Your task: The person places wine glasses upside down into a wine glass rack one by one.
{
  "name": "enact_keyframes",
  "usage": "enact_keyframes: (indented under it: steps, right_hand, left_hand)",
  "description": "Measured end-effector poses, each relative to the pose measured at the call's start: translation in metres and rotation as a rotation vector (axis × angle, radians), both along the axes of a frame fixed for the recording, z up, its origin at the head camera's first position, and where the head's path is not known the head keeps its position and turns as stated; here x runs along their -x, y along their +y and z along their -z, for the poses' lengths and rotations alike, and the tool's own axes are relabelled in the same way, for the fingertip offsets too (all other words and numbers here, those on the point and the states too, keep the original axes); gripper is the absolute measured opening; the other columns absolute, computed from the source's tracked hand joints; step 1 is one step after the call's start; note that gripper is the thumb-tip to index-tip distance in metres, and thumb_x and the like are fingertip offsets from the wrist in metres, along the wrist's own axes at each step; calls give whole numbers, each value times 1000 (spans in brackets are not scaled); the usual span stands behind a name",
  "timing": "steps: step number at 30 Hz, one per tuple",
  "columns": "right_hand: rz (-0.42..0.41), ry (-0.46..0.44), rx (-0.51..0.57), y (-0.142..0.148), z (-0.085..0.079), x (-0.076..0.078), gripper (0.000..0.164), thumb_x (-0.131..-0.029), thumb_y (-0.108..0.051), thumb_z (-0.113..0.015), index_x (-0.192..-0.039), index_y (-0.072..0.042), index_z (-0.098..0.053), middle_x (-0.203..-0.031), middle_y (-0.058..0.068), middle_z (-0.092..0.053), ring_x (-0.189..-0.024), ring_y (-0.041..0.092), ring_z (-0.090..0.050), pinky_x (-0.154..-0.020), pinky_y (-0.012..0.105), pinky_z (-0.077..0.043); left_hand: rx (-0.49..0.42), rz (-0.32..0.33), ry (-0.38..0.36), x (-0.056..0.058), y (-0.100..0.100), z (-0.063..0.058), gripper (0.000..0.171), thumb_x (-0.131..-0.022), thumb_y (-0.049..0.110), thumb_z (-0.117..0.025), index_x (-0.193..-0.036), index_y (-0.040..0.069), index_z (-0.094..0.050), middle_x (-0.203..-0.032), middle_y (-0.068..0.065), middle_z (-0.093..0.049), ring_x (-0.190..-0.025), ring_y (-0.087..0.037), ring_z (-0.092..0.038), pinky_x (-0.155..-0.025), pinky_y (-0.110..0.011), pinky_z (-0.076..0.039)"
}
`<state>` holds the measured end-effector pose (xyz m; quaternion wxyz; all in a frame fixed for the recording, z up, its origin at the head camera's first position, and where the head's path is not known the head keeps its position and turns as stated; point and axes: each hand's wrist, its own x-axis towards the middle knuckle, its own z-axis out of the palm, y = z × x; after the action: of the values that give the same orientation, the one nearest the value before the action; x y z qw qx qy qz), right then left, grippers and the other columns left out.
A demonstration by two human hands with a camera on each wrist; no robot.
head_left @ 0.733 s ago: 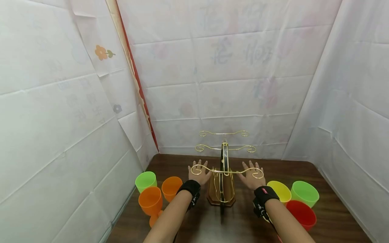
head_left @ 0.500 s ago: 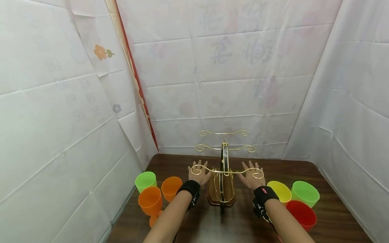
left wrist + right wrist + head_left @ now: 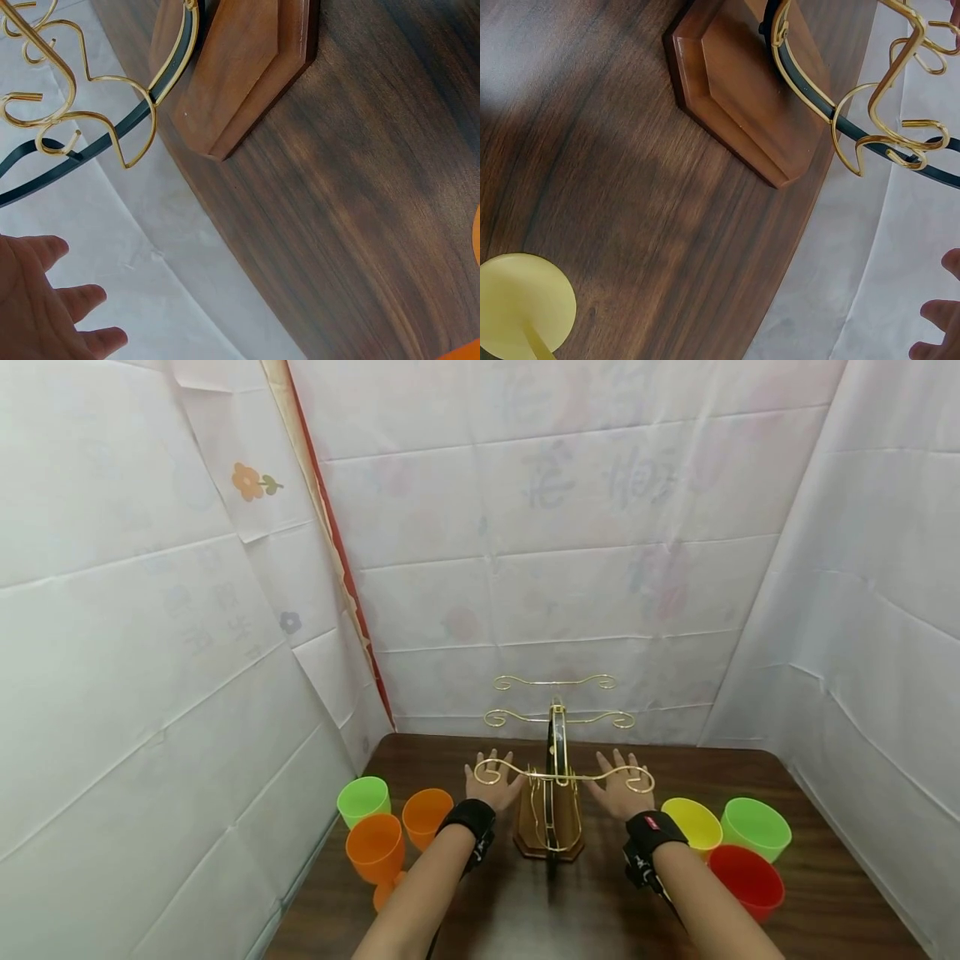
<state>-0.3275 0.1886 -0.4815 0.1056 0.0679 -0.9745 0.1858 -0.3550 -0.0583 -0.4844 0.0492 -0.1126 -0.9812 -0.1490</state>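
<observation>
A wine-glass rack (image 3: 557, 745) of gold wire and black metal stands upright at the table's middle on a wooden base (image 3: 240, 64). Its scrolled arms carry nothing. To its left, my left hand (image 3: 487, 794) is held with fingers straight and spread. My right hand (image 3: 622, 797) mirrors it on the other side, fingers spread too. Neither hand holds anything or visibly touches the rack. Beside the left forearm stand a green goblet (image 3: 363, 802) and two orange goblets, one nearer (image 3: 375, 853). Near the right wrist are yellow (image 3: 692, 827), green (image 3: 757, 833) and red (image 3: 747, 878) goblets.
The dark wood table (image 3: 510, 910) meets white sheeting (image 3: 555, 610) at the back and sides. A yellow goblet's round foot (image 3: 525, 300) shows in the right wrist view. The forearms partly hide some goblets. Black bands with cables circle both wrists.
The head view has tilted slightly, so the whole scene sits a little higher in it. Hands, rack and goblets keep their places relative to each other.
</observation>
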Motion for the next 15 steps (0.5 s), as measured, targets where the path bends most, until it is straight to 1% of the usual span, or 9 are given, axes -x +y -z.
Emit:
enact_keyframes:
  steps: [5,8,12,13,15]
  right_hand:
    - [2,-1,7,1,5,2,64,-93,-40,-54,-142,-1,-40,-145,33,-29,-133,56,-19,-105,67,-17]
    - [6,0,5,2,7,3,65,-93,-42,-52,-142,-1,-39,-145,33,-28,-133,56,-18,-105,67,-16]
    - [-2,6,18,2,9,3,66,-94,-43,-52,-142,0,-39,-145,34,-27,-132,57,-17,-104,68,-16]
    - [-4,5,22,2,9,3,66,-94,-43,-51,-142,0,-38,-145,34,-27,-132,57,-17,-104,69,-16]
    - [-7,-8,27,2,8,2,67,-94,-44,-51,-143,-1,-37,-146,33,-26,-133,57,-15,-104,69,-16]
  left_hand:
    - [8,5,-4,0,0,2,60,-96,53,-39,-146,19,-37,-149,-17,-33,-138,-42,-25,-108,-62,-20]
    - [6,8,-10,3,1,6,61,-96,53,-38,-147,20,-36,-150,-16,-31,-138,-42,-23,-109,-62,-19]
    - [-49,13,-17,5,2,11,62,-96,55,-37,-147,21,-34,-152,-16,-28,-139,-43,-19,-110,-62,-14]
    - [-60,24,12,11,1,21,65,-95,60,-32,-148,23,-31,-153,-16,-26,-140,-43,-16,-109,-64,-10]
    - [-78,30,14,10,1,21,66,-95,62,-31,-148,24,-31,-152,-17,-26,-140,-43,-16,-109,-65,-9]
